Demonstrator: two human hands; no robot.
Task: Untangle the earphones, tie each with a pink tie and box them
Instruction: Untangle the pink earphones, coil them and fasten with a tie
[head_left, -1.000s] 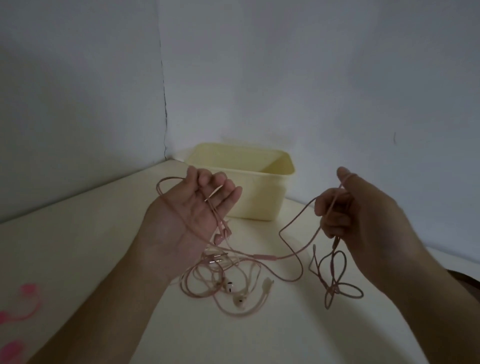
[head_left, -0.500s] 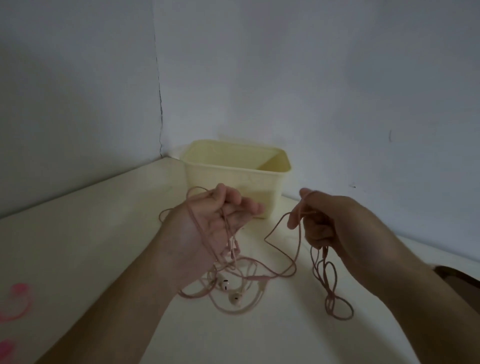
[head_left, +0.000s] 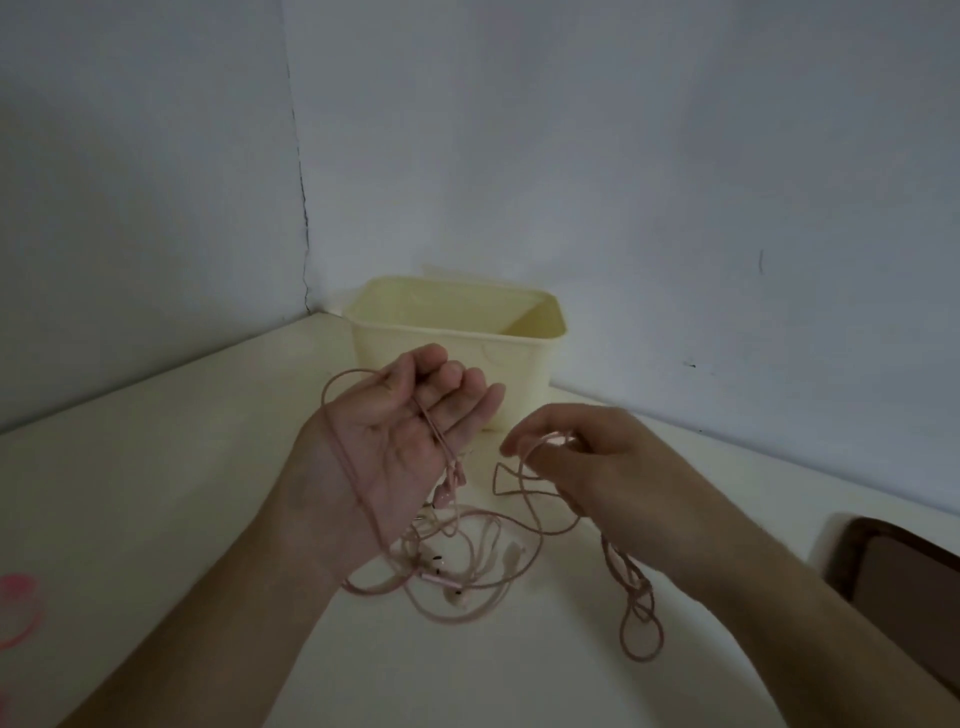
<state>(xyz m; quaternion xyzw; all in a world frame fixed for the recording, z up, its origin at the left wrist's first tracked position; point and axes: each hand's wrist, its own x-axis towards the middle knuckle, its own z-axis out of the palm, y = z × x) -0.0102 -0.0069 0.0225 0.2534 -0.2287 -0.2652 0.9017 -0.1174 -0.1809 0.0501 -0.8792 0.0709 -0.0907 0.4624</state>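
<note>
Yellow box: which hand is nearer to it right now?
Left. The left hand is raised just in front of the yellow box, fingertips overlapping its front wall in view; the right hand sits lower, toward the camera.

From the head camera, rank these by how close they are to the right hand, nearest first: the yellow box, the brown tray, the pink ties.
Measured from the right hand, which grips the pink cord:
1. Yellow box, just behind and to its left.
2. Brown tray, at the right edge of the table.
3. Pink ties, at the far left edge, past the left hand.
</note>
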